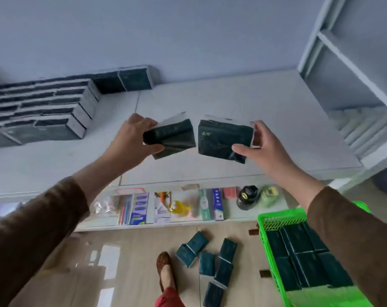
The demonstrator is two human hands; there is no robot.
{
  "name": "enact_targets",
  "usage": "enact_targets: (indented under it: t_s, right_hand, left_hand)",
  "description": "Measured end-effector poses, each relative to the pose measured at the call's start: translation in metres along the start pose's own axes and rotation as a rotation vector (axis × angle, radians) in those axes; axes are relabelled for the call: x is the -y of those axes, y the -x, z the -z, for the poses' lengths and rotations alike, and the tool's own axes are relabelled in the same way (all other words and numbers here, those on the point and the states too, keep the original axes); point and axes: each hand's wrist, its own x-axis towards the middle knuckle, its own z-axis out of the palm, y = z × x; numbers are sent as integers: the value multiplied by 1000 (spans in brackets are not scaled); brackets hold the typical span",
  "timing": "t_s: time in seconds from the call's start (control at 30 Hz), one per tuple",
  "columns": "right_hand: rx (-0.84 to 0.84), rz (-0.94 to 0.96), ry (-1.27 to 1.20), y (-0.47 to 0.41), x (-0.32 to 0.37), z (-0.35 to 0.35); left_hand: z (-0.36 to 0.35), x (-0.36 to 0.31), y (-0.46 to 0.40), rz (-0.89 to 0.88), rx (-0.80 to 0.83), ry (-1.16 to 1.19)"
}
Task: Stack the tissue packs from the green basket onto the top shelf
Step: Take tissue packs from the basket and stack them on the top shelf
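Both hands are raised over the top shelf (232, 103), each gripping one dark green tissue pack. The left hand (130, 138) clamps its pack (172, 138) by the end, thumb underneath, and the wrapper is creased under the grip. The right hand (261, 145) holds the other pack (223, 140) by its far end, thumb on the near face. The two packs hang just apart, above bare shelf and to the right of the stack (44, 109) already built against the wall.

The step in hand, as I judge it, is setting these two down next to that stack. To do it well, carry them leftward toward the stack's open end, turn each so its long side matches the rows there, and press it flush to its neighbour before letting go — a loose pack would likely tip the row. Easing the left grip would let the squashed pack square up first.

More packs wait in the basket (276, 220), low and right of the stack, and several lie on the floor (121, 262) — those need collecting too.
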Motion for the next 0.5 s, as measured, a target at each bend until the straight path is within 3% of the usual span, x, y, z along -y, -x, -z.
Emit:
enact_targets:
  t_s: [0.27, 0.5]
  right_hand:
    - [32, 41, 100, -161, 33, -164]
    - [-62, -27, 204, -285, 22, -247]
  left_hand:
    - [65, 192, -107, 90, -37, -113]
    - [55, 278, -221, 37, 5, -191]
